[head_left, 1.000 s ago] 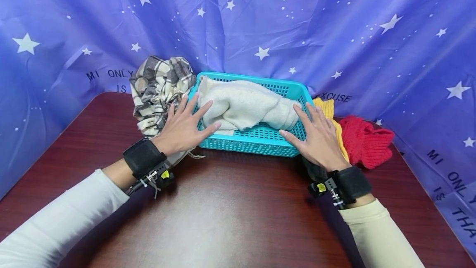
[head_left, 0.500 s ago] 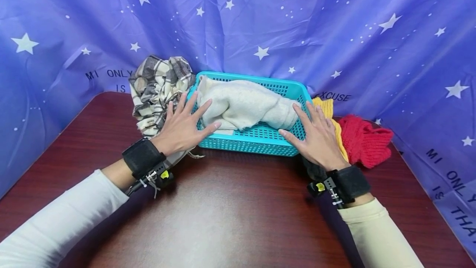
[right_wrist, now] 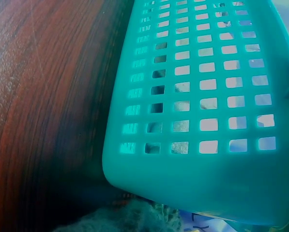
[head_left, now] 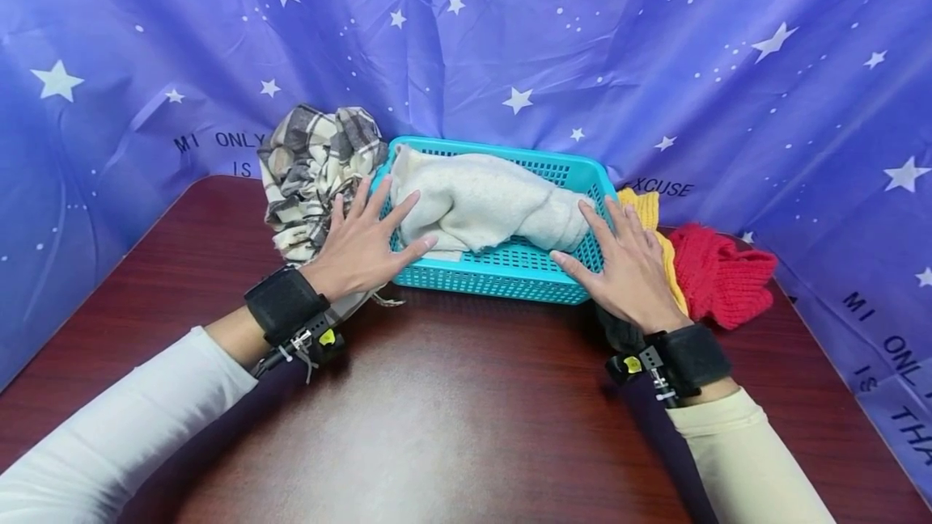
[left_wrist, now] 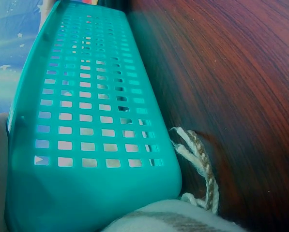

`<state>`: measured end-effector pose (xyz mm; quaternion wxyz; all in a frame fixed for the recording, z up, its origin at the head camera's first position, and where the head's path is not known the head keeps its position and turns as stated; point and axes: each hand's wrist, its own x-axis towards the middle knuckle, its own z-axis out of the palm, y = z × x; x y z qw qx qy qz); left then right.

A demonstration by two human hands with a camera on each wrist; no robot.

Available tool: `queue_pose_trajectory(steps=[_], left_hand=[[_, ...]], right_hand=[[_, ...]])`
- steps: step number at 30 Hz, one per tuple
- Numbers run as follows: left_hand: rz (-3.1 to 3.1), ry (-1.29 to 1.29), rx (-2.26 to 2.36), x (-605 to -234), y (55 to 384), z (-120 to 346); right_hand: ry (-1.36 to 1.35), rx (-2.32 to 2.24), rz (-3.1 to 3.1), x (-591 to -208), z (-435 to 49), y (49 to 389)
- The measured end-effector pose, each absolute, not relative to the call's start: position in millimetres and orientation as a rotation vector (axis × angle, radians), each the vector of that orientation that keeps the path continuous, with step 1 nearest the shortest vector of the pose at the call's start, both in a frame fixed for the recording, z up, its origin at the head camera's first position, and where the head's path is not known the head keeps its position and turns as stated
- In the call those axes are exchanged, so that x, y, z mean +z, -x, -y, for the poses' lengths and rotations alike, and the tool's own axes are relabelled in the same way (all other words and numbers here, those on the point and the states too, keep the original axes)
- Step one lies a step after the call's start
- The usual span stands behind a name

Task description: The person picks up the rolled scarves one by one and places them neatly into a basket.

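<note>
A turquoise plastic basket [head_left: 495,283] with perforated walls stands at the back of the table. Inside it lies a bunched cream-white knit cloth [head_left: 488,196]. My left hand [head_left: 360,253] rests at the basket's left end, fingers spread and straight, thumb over the front rim. At the right end my right hand [head_left: 629,269] lies likewise, fingers spread over the rim and close to the white cloth. Neither hand curls round anything. Both wrist views show the basket's front wall [left_wrist: 86,183] up close; only an edge of the left hand shows in the left one.
A crumpled plaid scarf [head_left: 313,160] with tasselled strands is heaped left of the basket. To the right lie a yellow knit [head_left: 641,204], a red knit [head_left: 721,273] and a dark fuzzy cloth [head_left: 619,330], partly hidden. A starry blue-purple curtain [head_left: 466,63] hangs behind the reddish-brown table [head_left: 437,411].
</note>
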<state>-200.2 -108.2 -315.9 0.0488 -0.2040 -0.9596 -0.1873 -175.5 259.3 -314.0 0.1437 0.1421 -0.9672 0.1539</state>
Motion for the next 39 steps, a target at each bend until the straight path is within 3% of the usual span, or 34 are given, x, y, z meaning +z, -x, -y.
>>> queue_pose_trajectory(steps=[39], left_hand=[[2.925, 0.625, -0.581, -315.6, 199.8, 107.5]], right_hand=[[-0.396, 0.44, 2.798, -313.4, -258.4, 176.4]])
